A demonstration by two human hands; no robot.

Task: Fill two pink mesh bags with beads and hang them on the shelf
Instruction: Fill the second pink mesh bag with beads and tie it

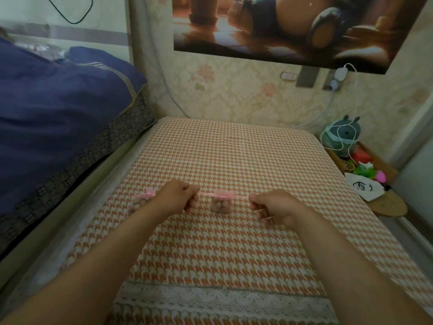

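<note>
Pink mesh bag point(221, 202) drawstrings point(241, 196) were pinched taut by our left hand point(178, 195) and right hand point(276, 207), probably cinching it shut.

left hand point(177, 196): bare | right hand point(277, 207): bare | forearms point(105, 254): bare to frame edge

pink bag point(221, 204) between left grip point(179, 198), right grip point(274, 207)

We take the mesh bag point(221, 202) in the middle of the worktop point(234, 148) as our mark. Our left hand point(177, 195) is just left of it and our right hand point(276, 207) just right, each pinching its drawstring point(241, 197). A second mesh bag point(140, 202) lies farther left, a quilt point(58, 102) beyond that, and a plush toy point(344, 137) behind and to the right.
</note>
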